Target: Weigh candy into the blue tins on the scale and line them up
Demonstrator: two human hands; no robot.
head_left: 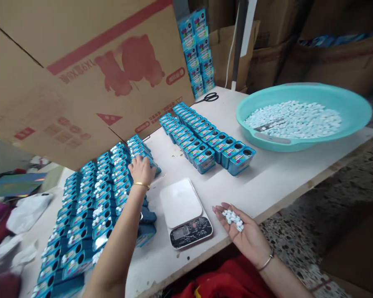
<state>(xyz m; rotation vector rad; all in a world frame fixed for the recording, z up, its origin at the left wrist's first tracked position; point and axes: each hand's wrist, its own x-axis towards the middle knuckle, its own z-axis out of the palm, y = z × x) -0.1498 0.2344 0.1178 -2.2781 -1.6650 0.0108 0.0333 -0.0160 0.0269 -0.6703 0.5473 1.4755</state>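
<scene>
My left hand point(142, 169) reaches over the near end of a short row of small blue boxes point(136, 142), its fingers curled down on a blue box point(154, 165). The fingertips are partly hidden. My right hand point(247, 234) is palm up past the table's front edge, cupping a small pile of white and pale blue tablets point(233, 219). Between the hands lies a white kitchen scale point(182, 203) with a black display panel and a bare platform. Several long rows of blue boxes point(77, 225) with round holes, many with tablets on top, stand at left.
Two double rows of blue boxes point(205, 159) stand beyond the scale. A turquoise basin point(354, 105) of tablets, with a flat metal strip inside, rests at right. Black scissors point(211, 97), stacked boxed packs point(197, 54) and a large cardboard carton point(81, 82) are at the back.
</scene>
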